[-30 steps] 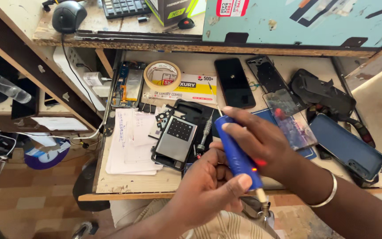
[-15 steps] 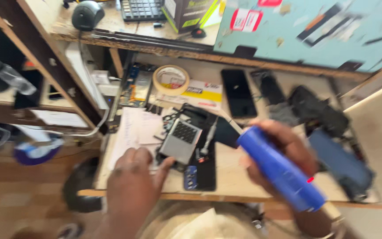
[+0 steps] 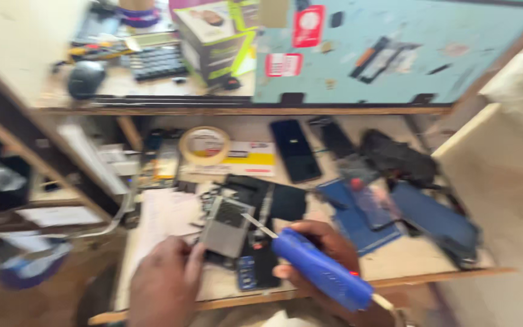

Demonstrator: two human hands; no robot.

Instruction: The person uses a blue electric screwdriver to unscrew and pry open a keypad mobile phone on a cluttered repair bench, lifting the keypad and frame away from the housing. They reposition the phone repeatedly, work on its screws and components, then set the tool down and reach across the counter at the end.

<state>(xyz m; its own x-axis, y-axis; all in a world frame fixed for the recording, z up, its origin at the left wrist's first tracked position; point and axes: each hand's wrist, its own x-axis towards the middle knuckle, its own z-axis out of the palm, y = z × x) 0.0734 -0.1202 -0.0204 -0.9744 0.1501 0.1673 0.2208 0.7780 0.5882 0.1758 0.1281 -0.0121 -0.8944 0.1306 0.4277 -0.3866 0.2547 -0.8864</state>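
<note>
Screwdriver (image 3: pixel 319 269) now lower, within fingers (image 3: pixel 286 271)

Bright, even daylight; heavy motion blur throughout, edges smeared.

Left hand (image 3: pixel 166 280) lies flat, fingers extended; right hand (image 3: pixel 328 251) is curled in a closed grip.

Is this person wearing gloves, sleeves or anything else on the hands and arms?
No gloves: both the left hand and the right hand are bare, and no rings show, though the picture is blurred. No sleeve reaches either wrist in view. At the bottom edge, near the right wrist, a pale band shows, perhaps a bracelet; the blur hides its detail.
</note>
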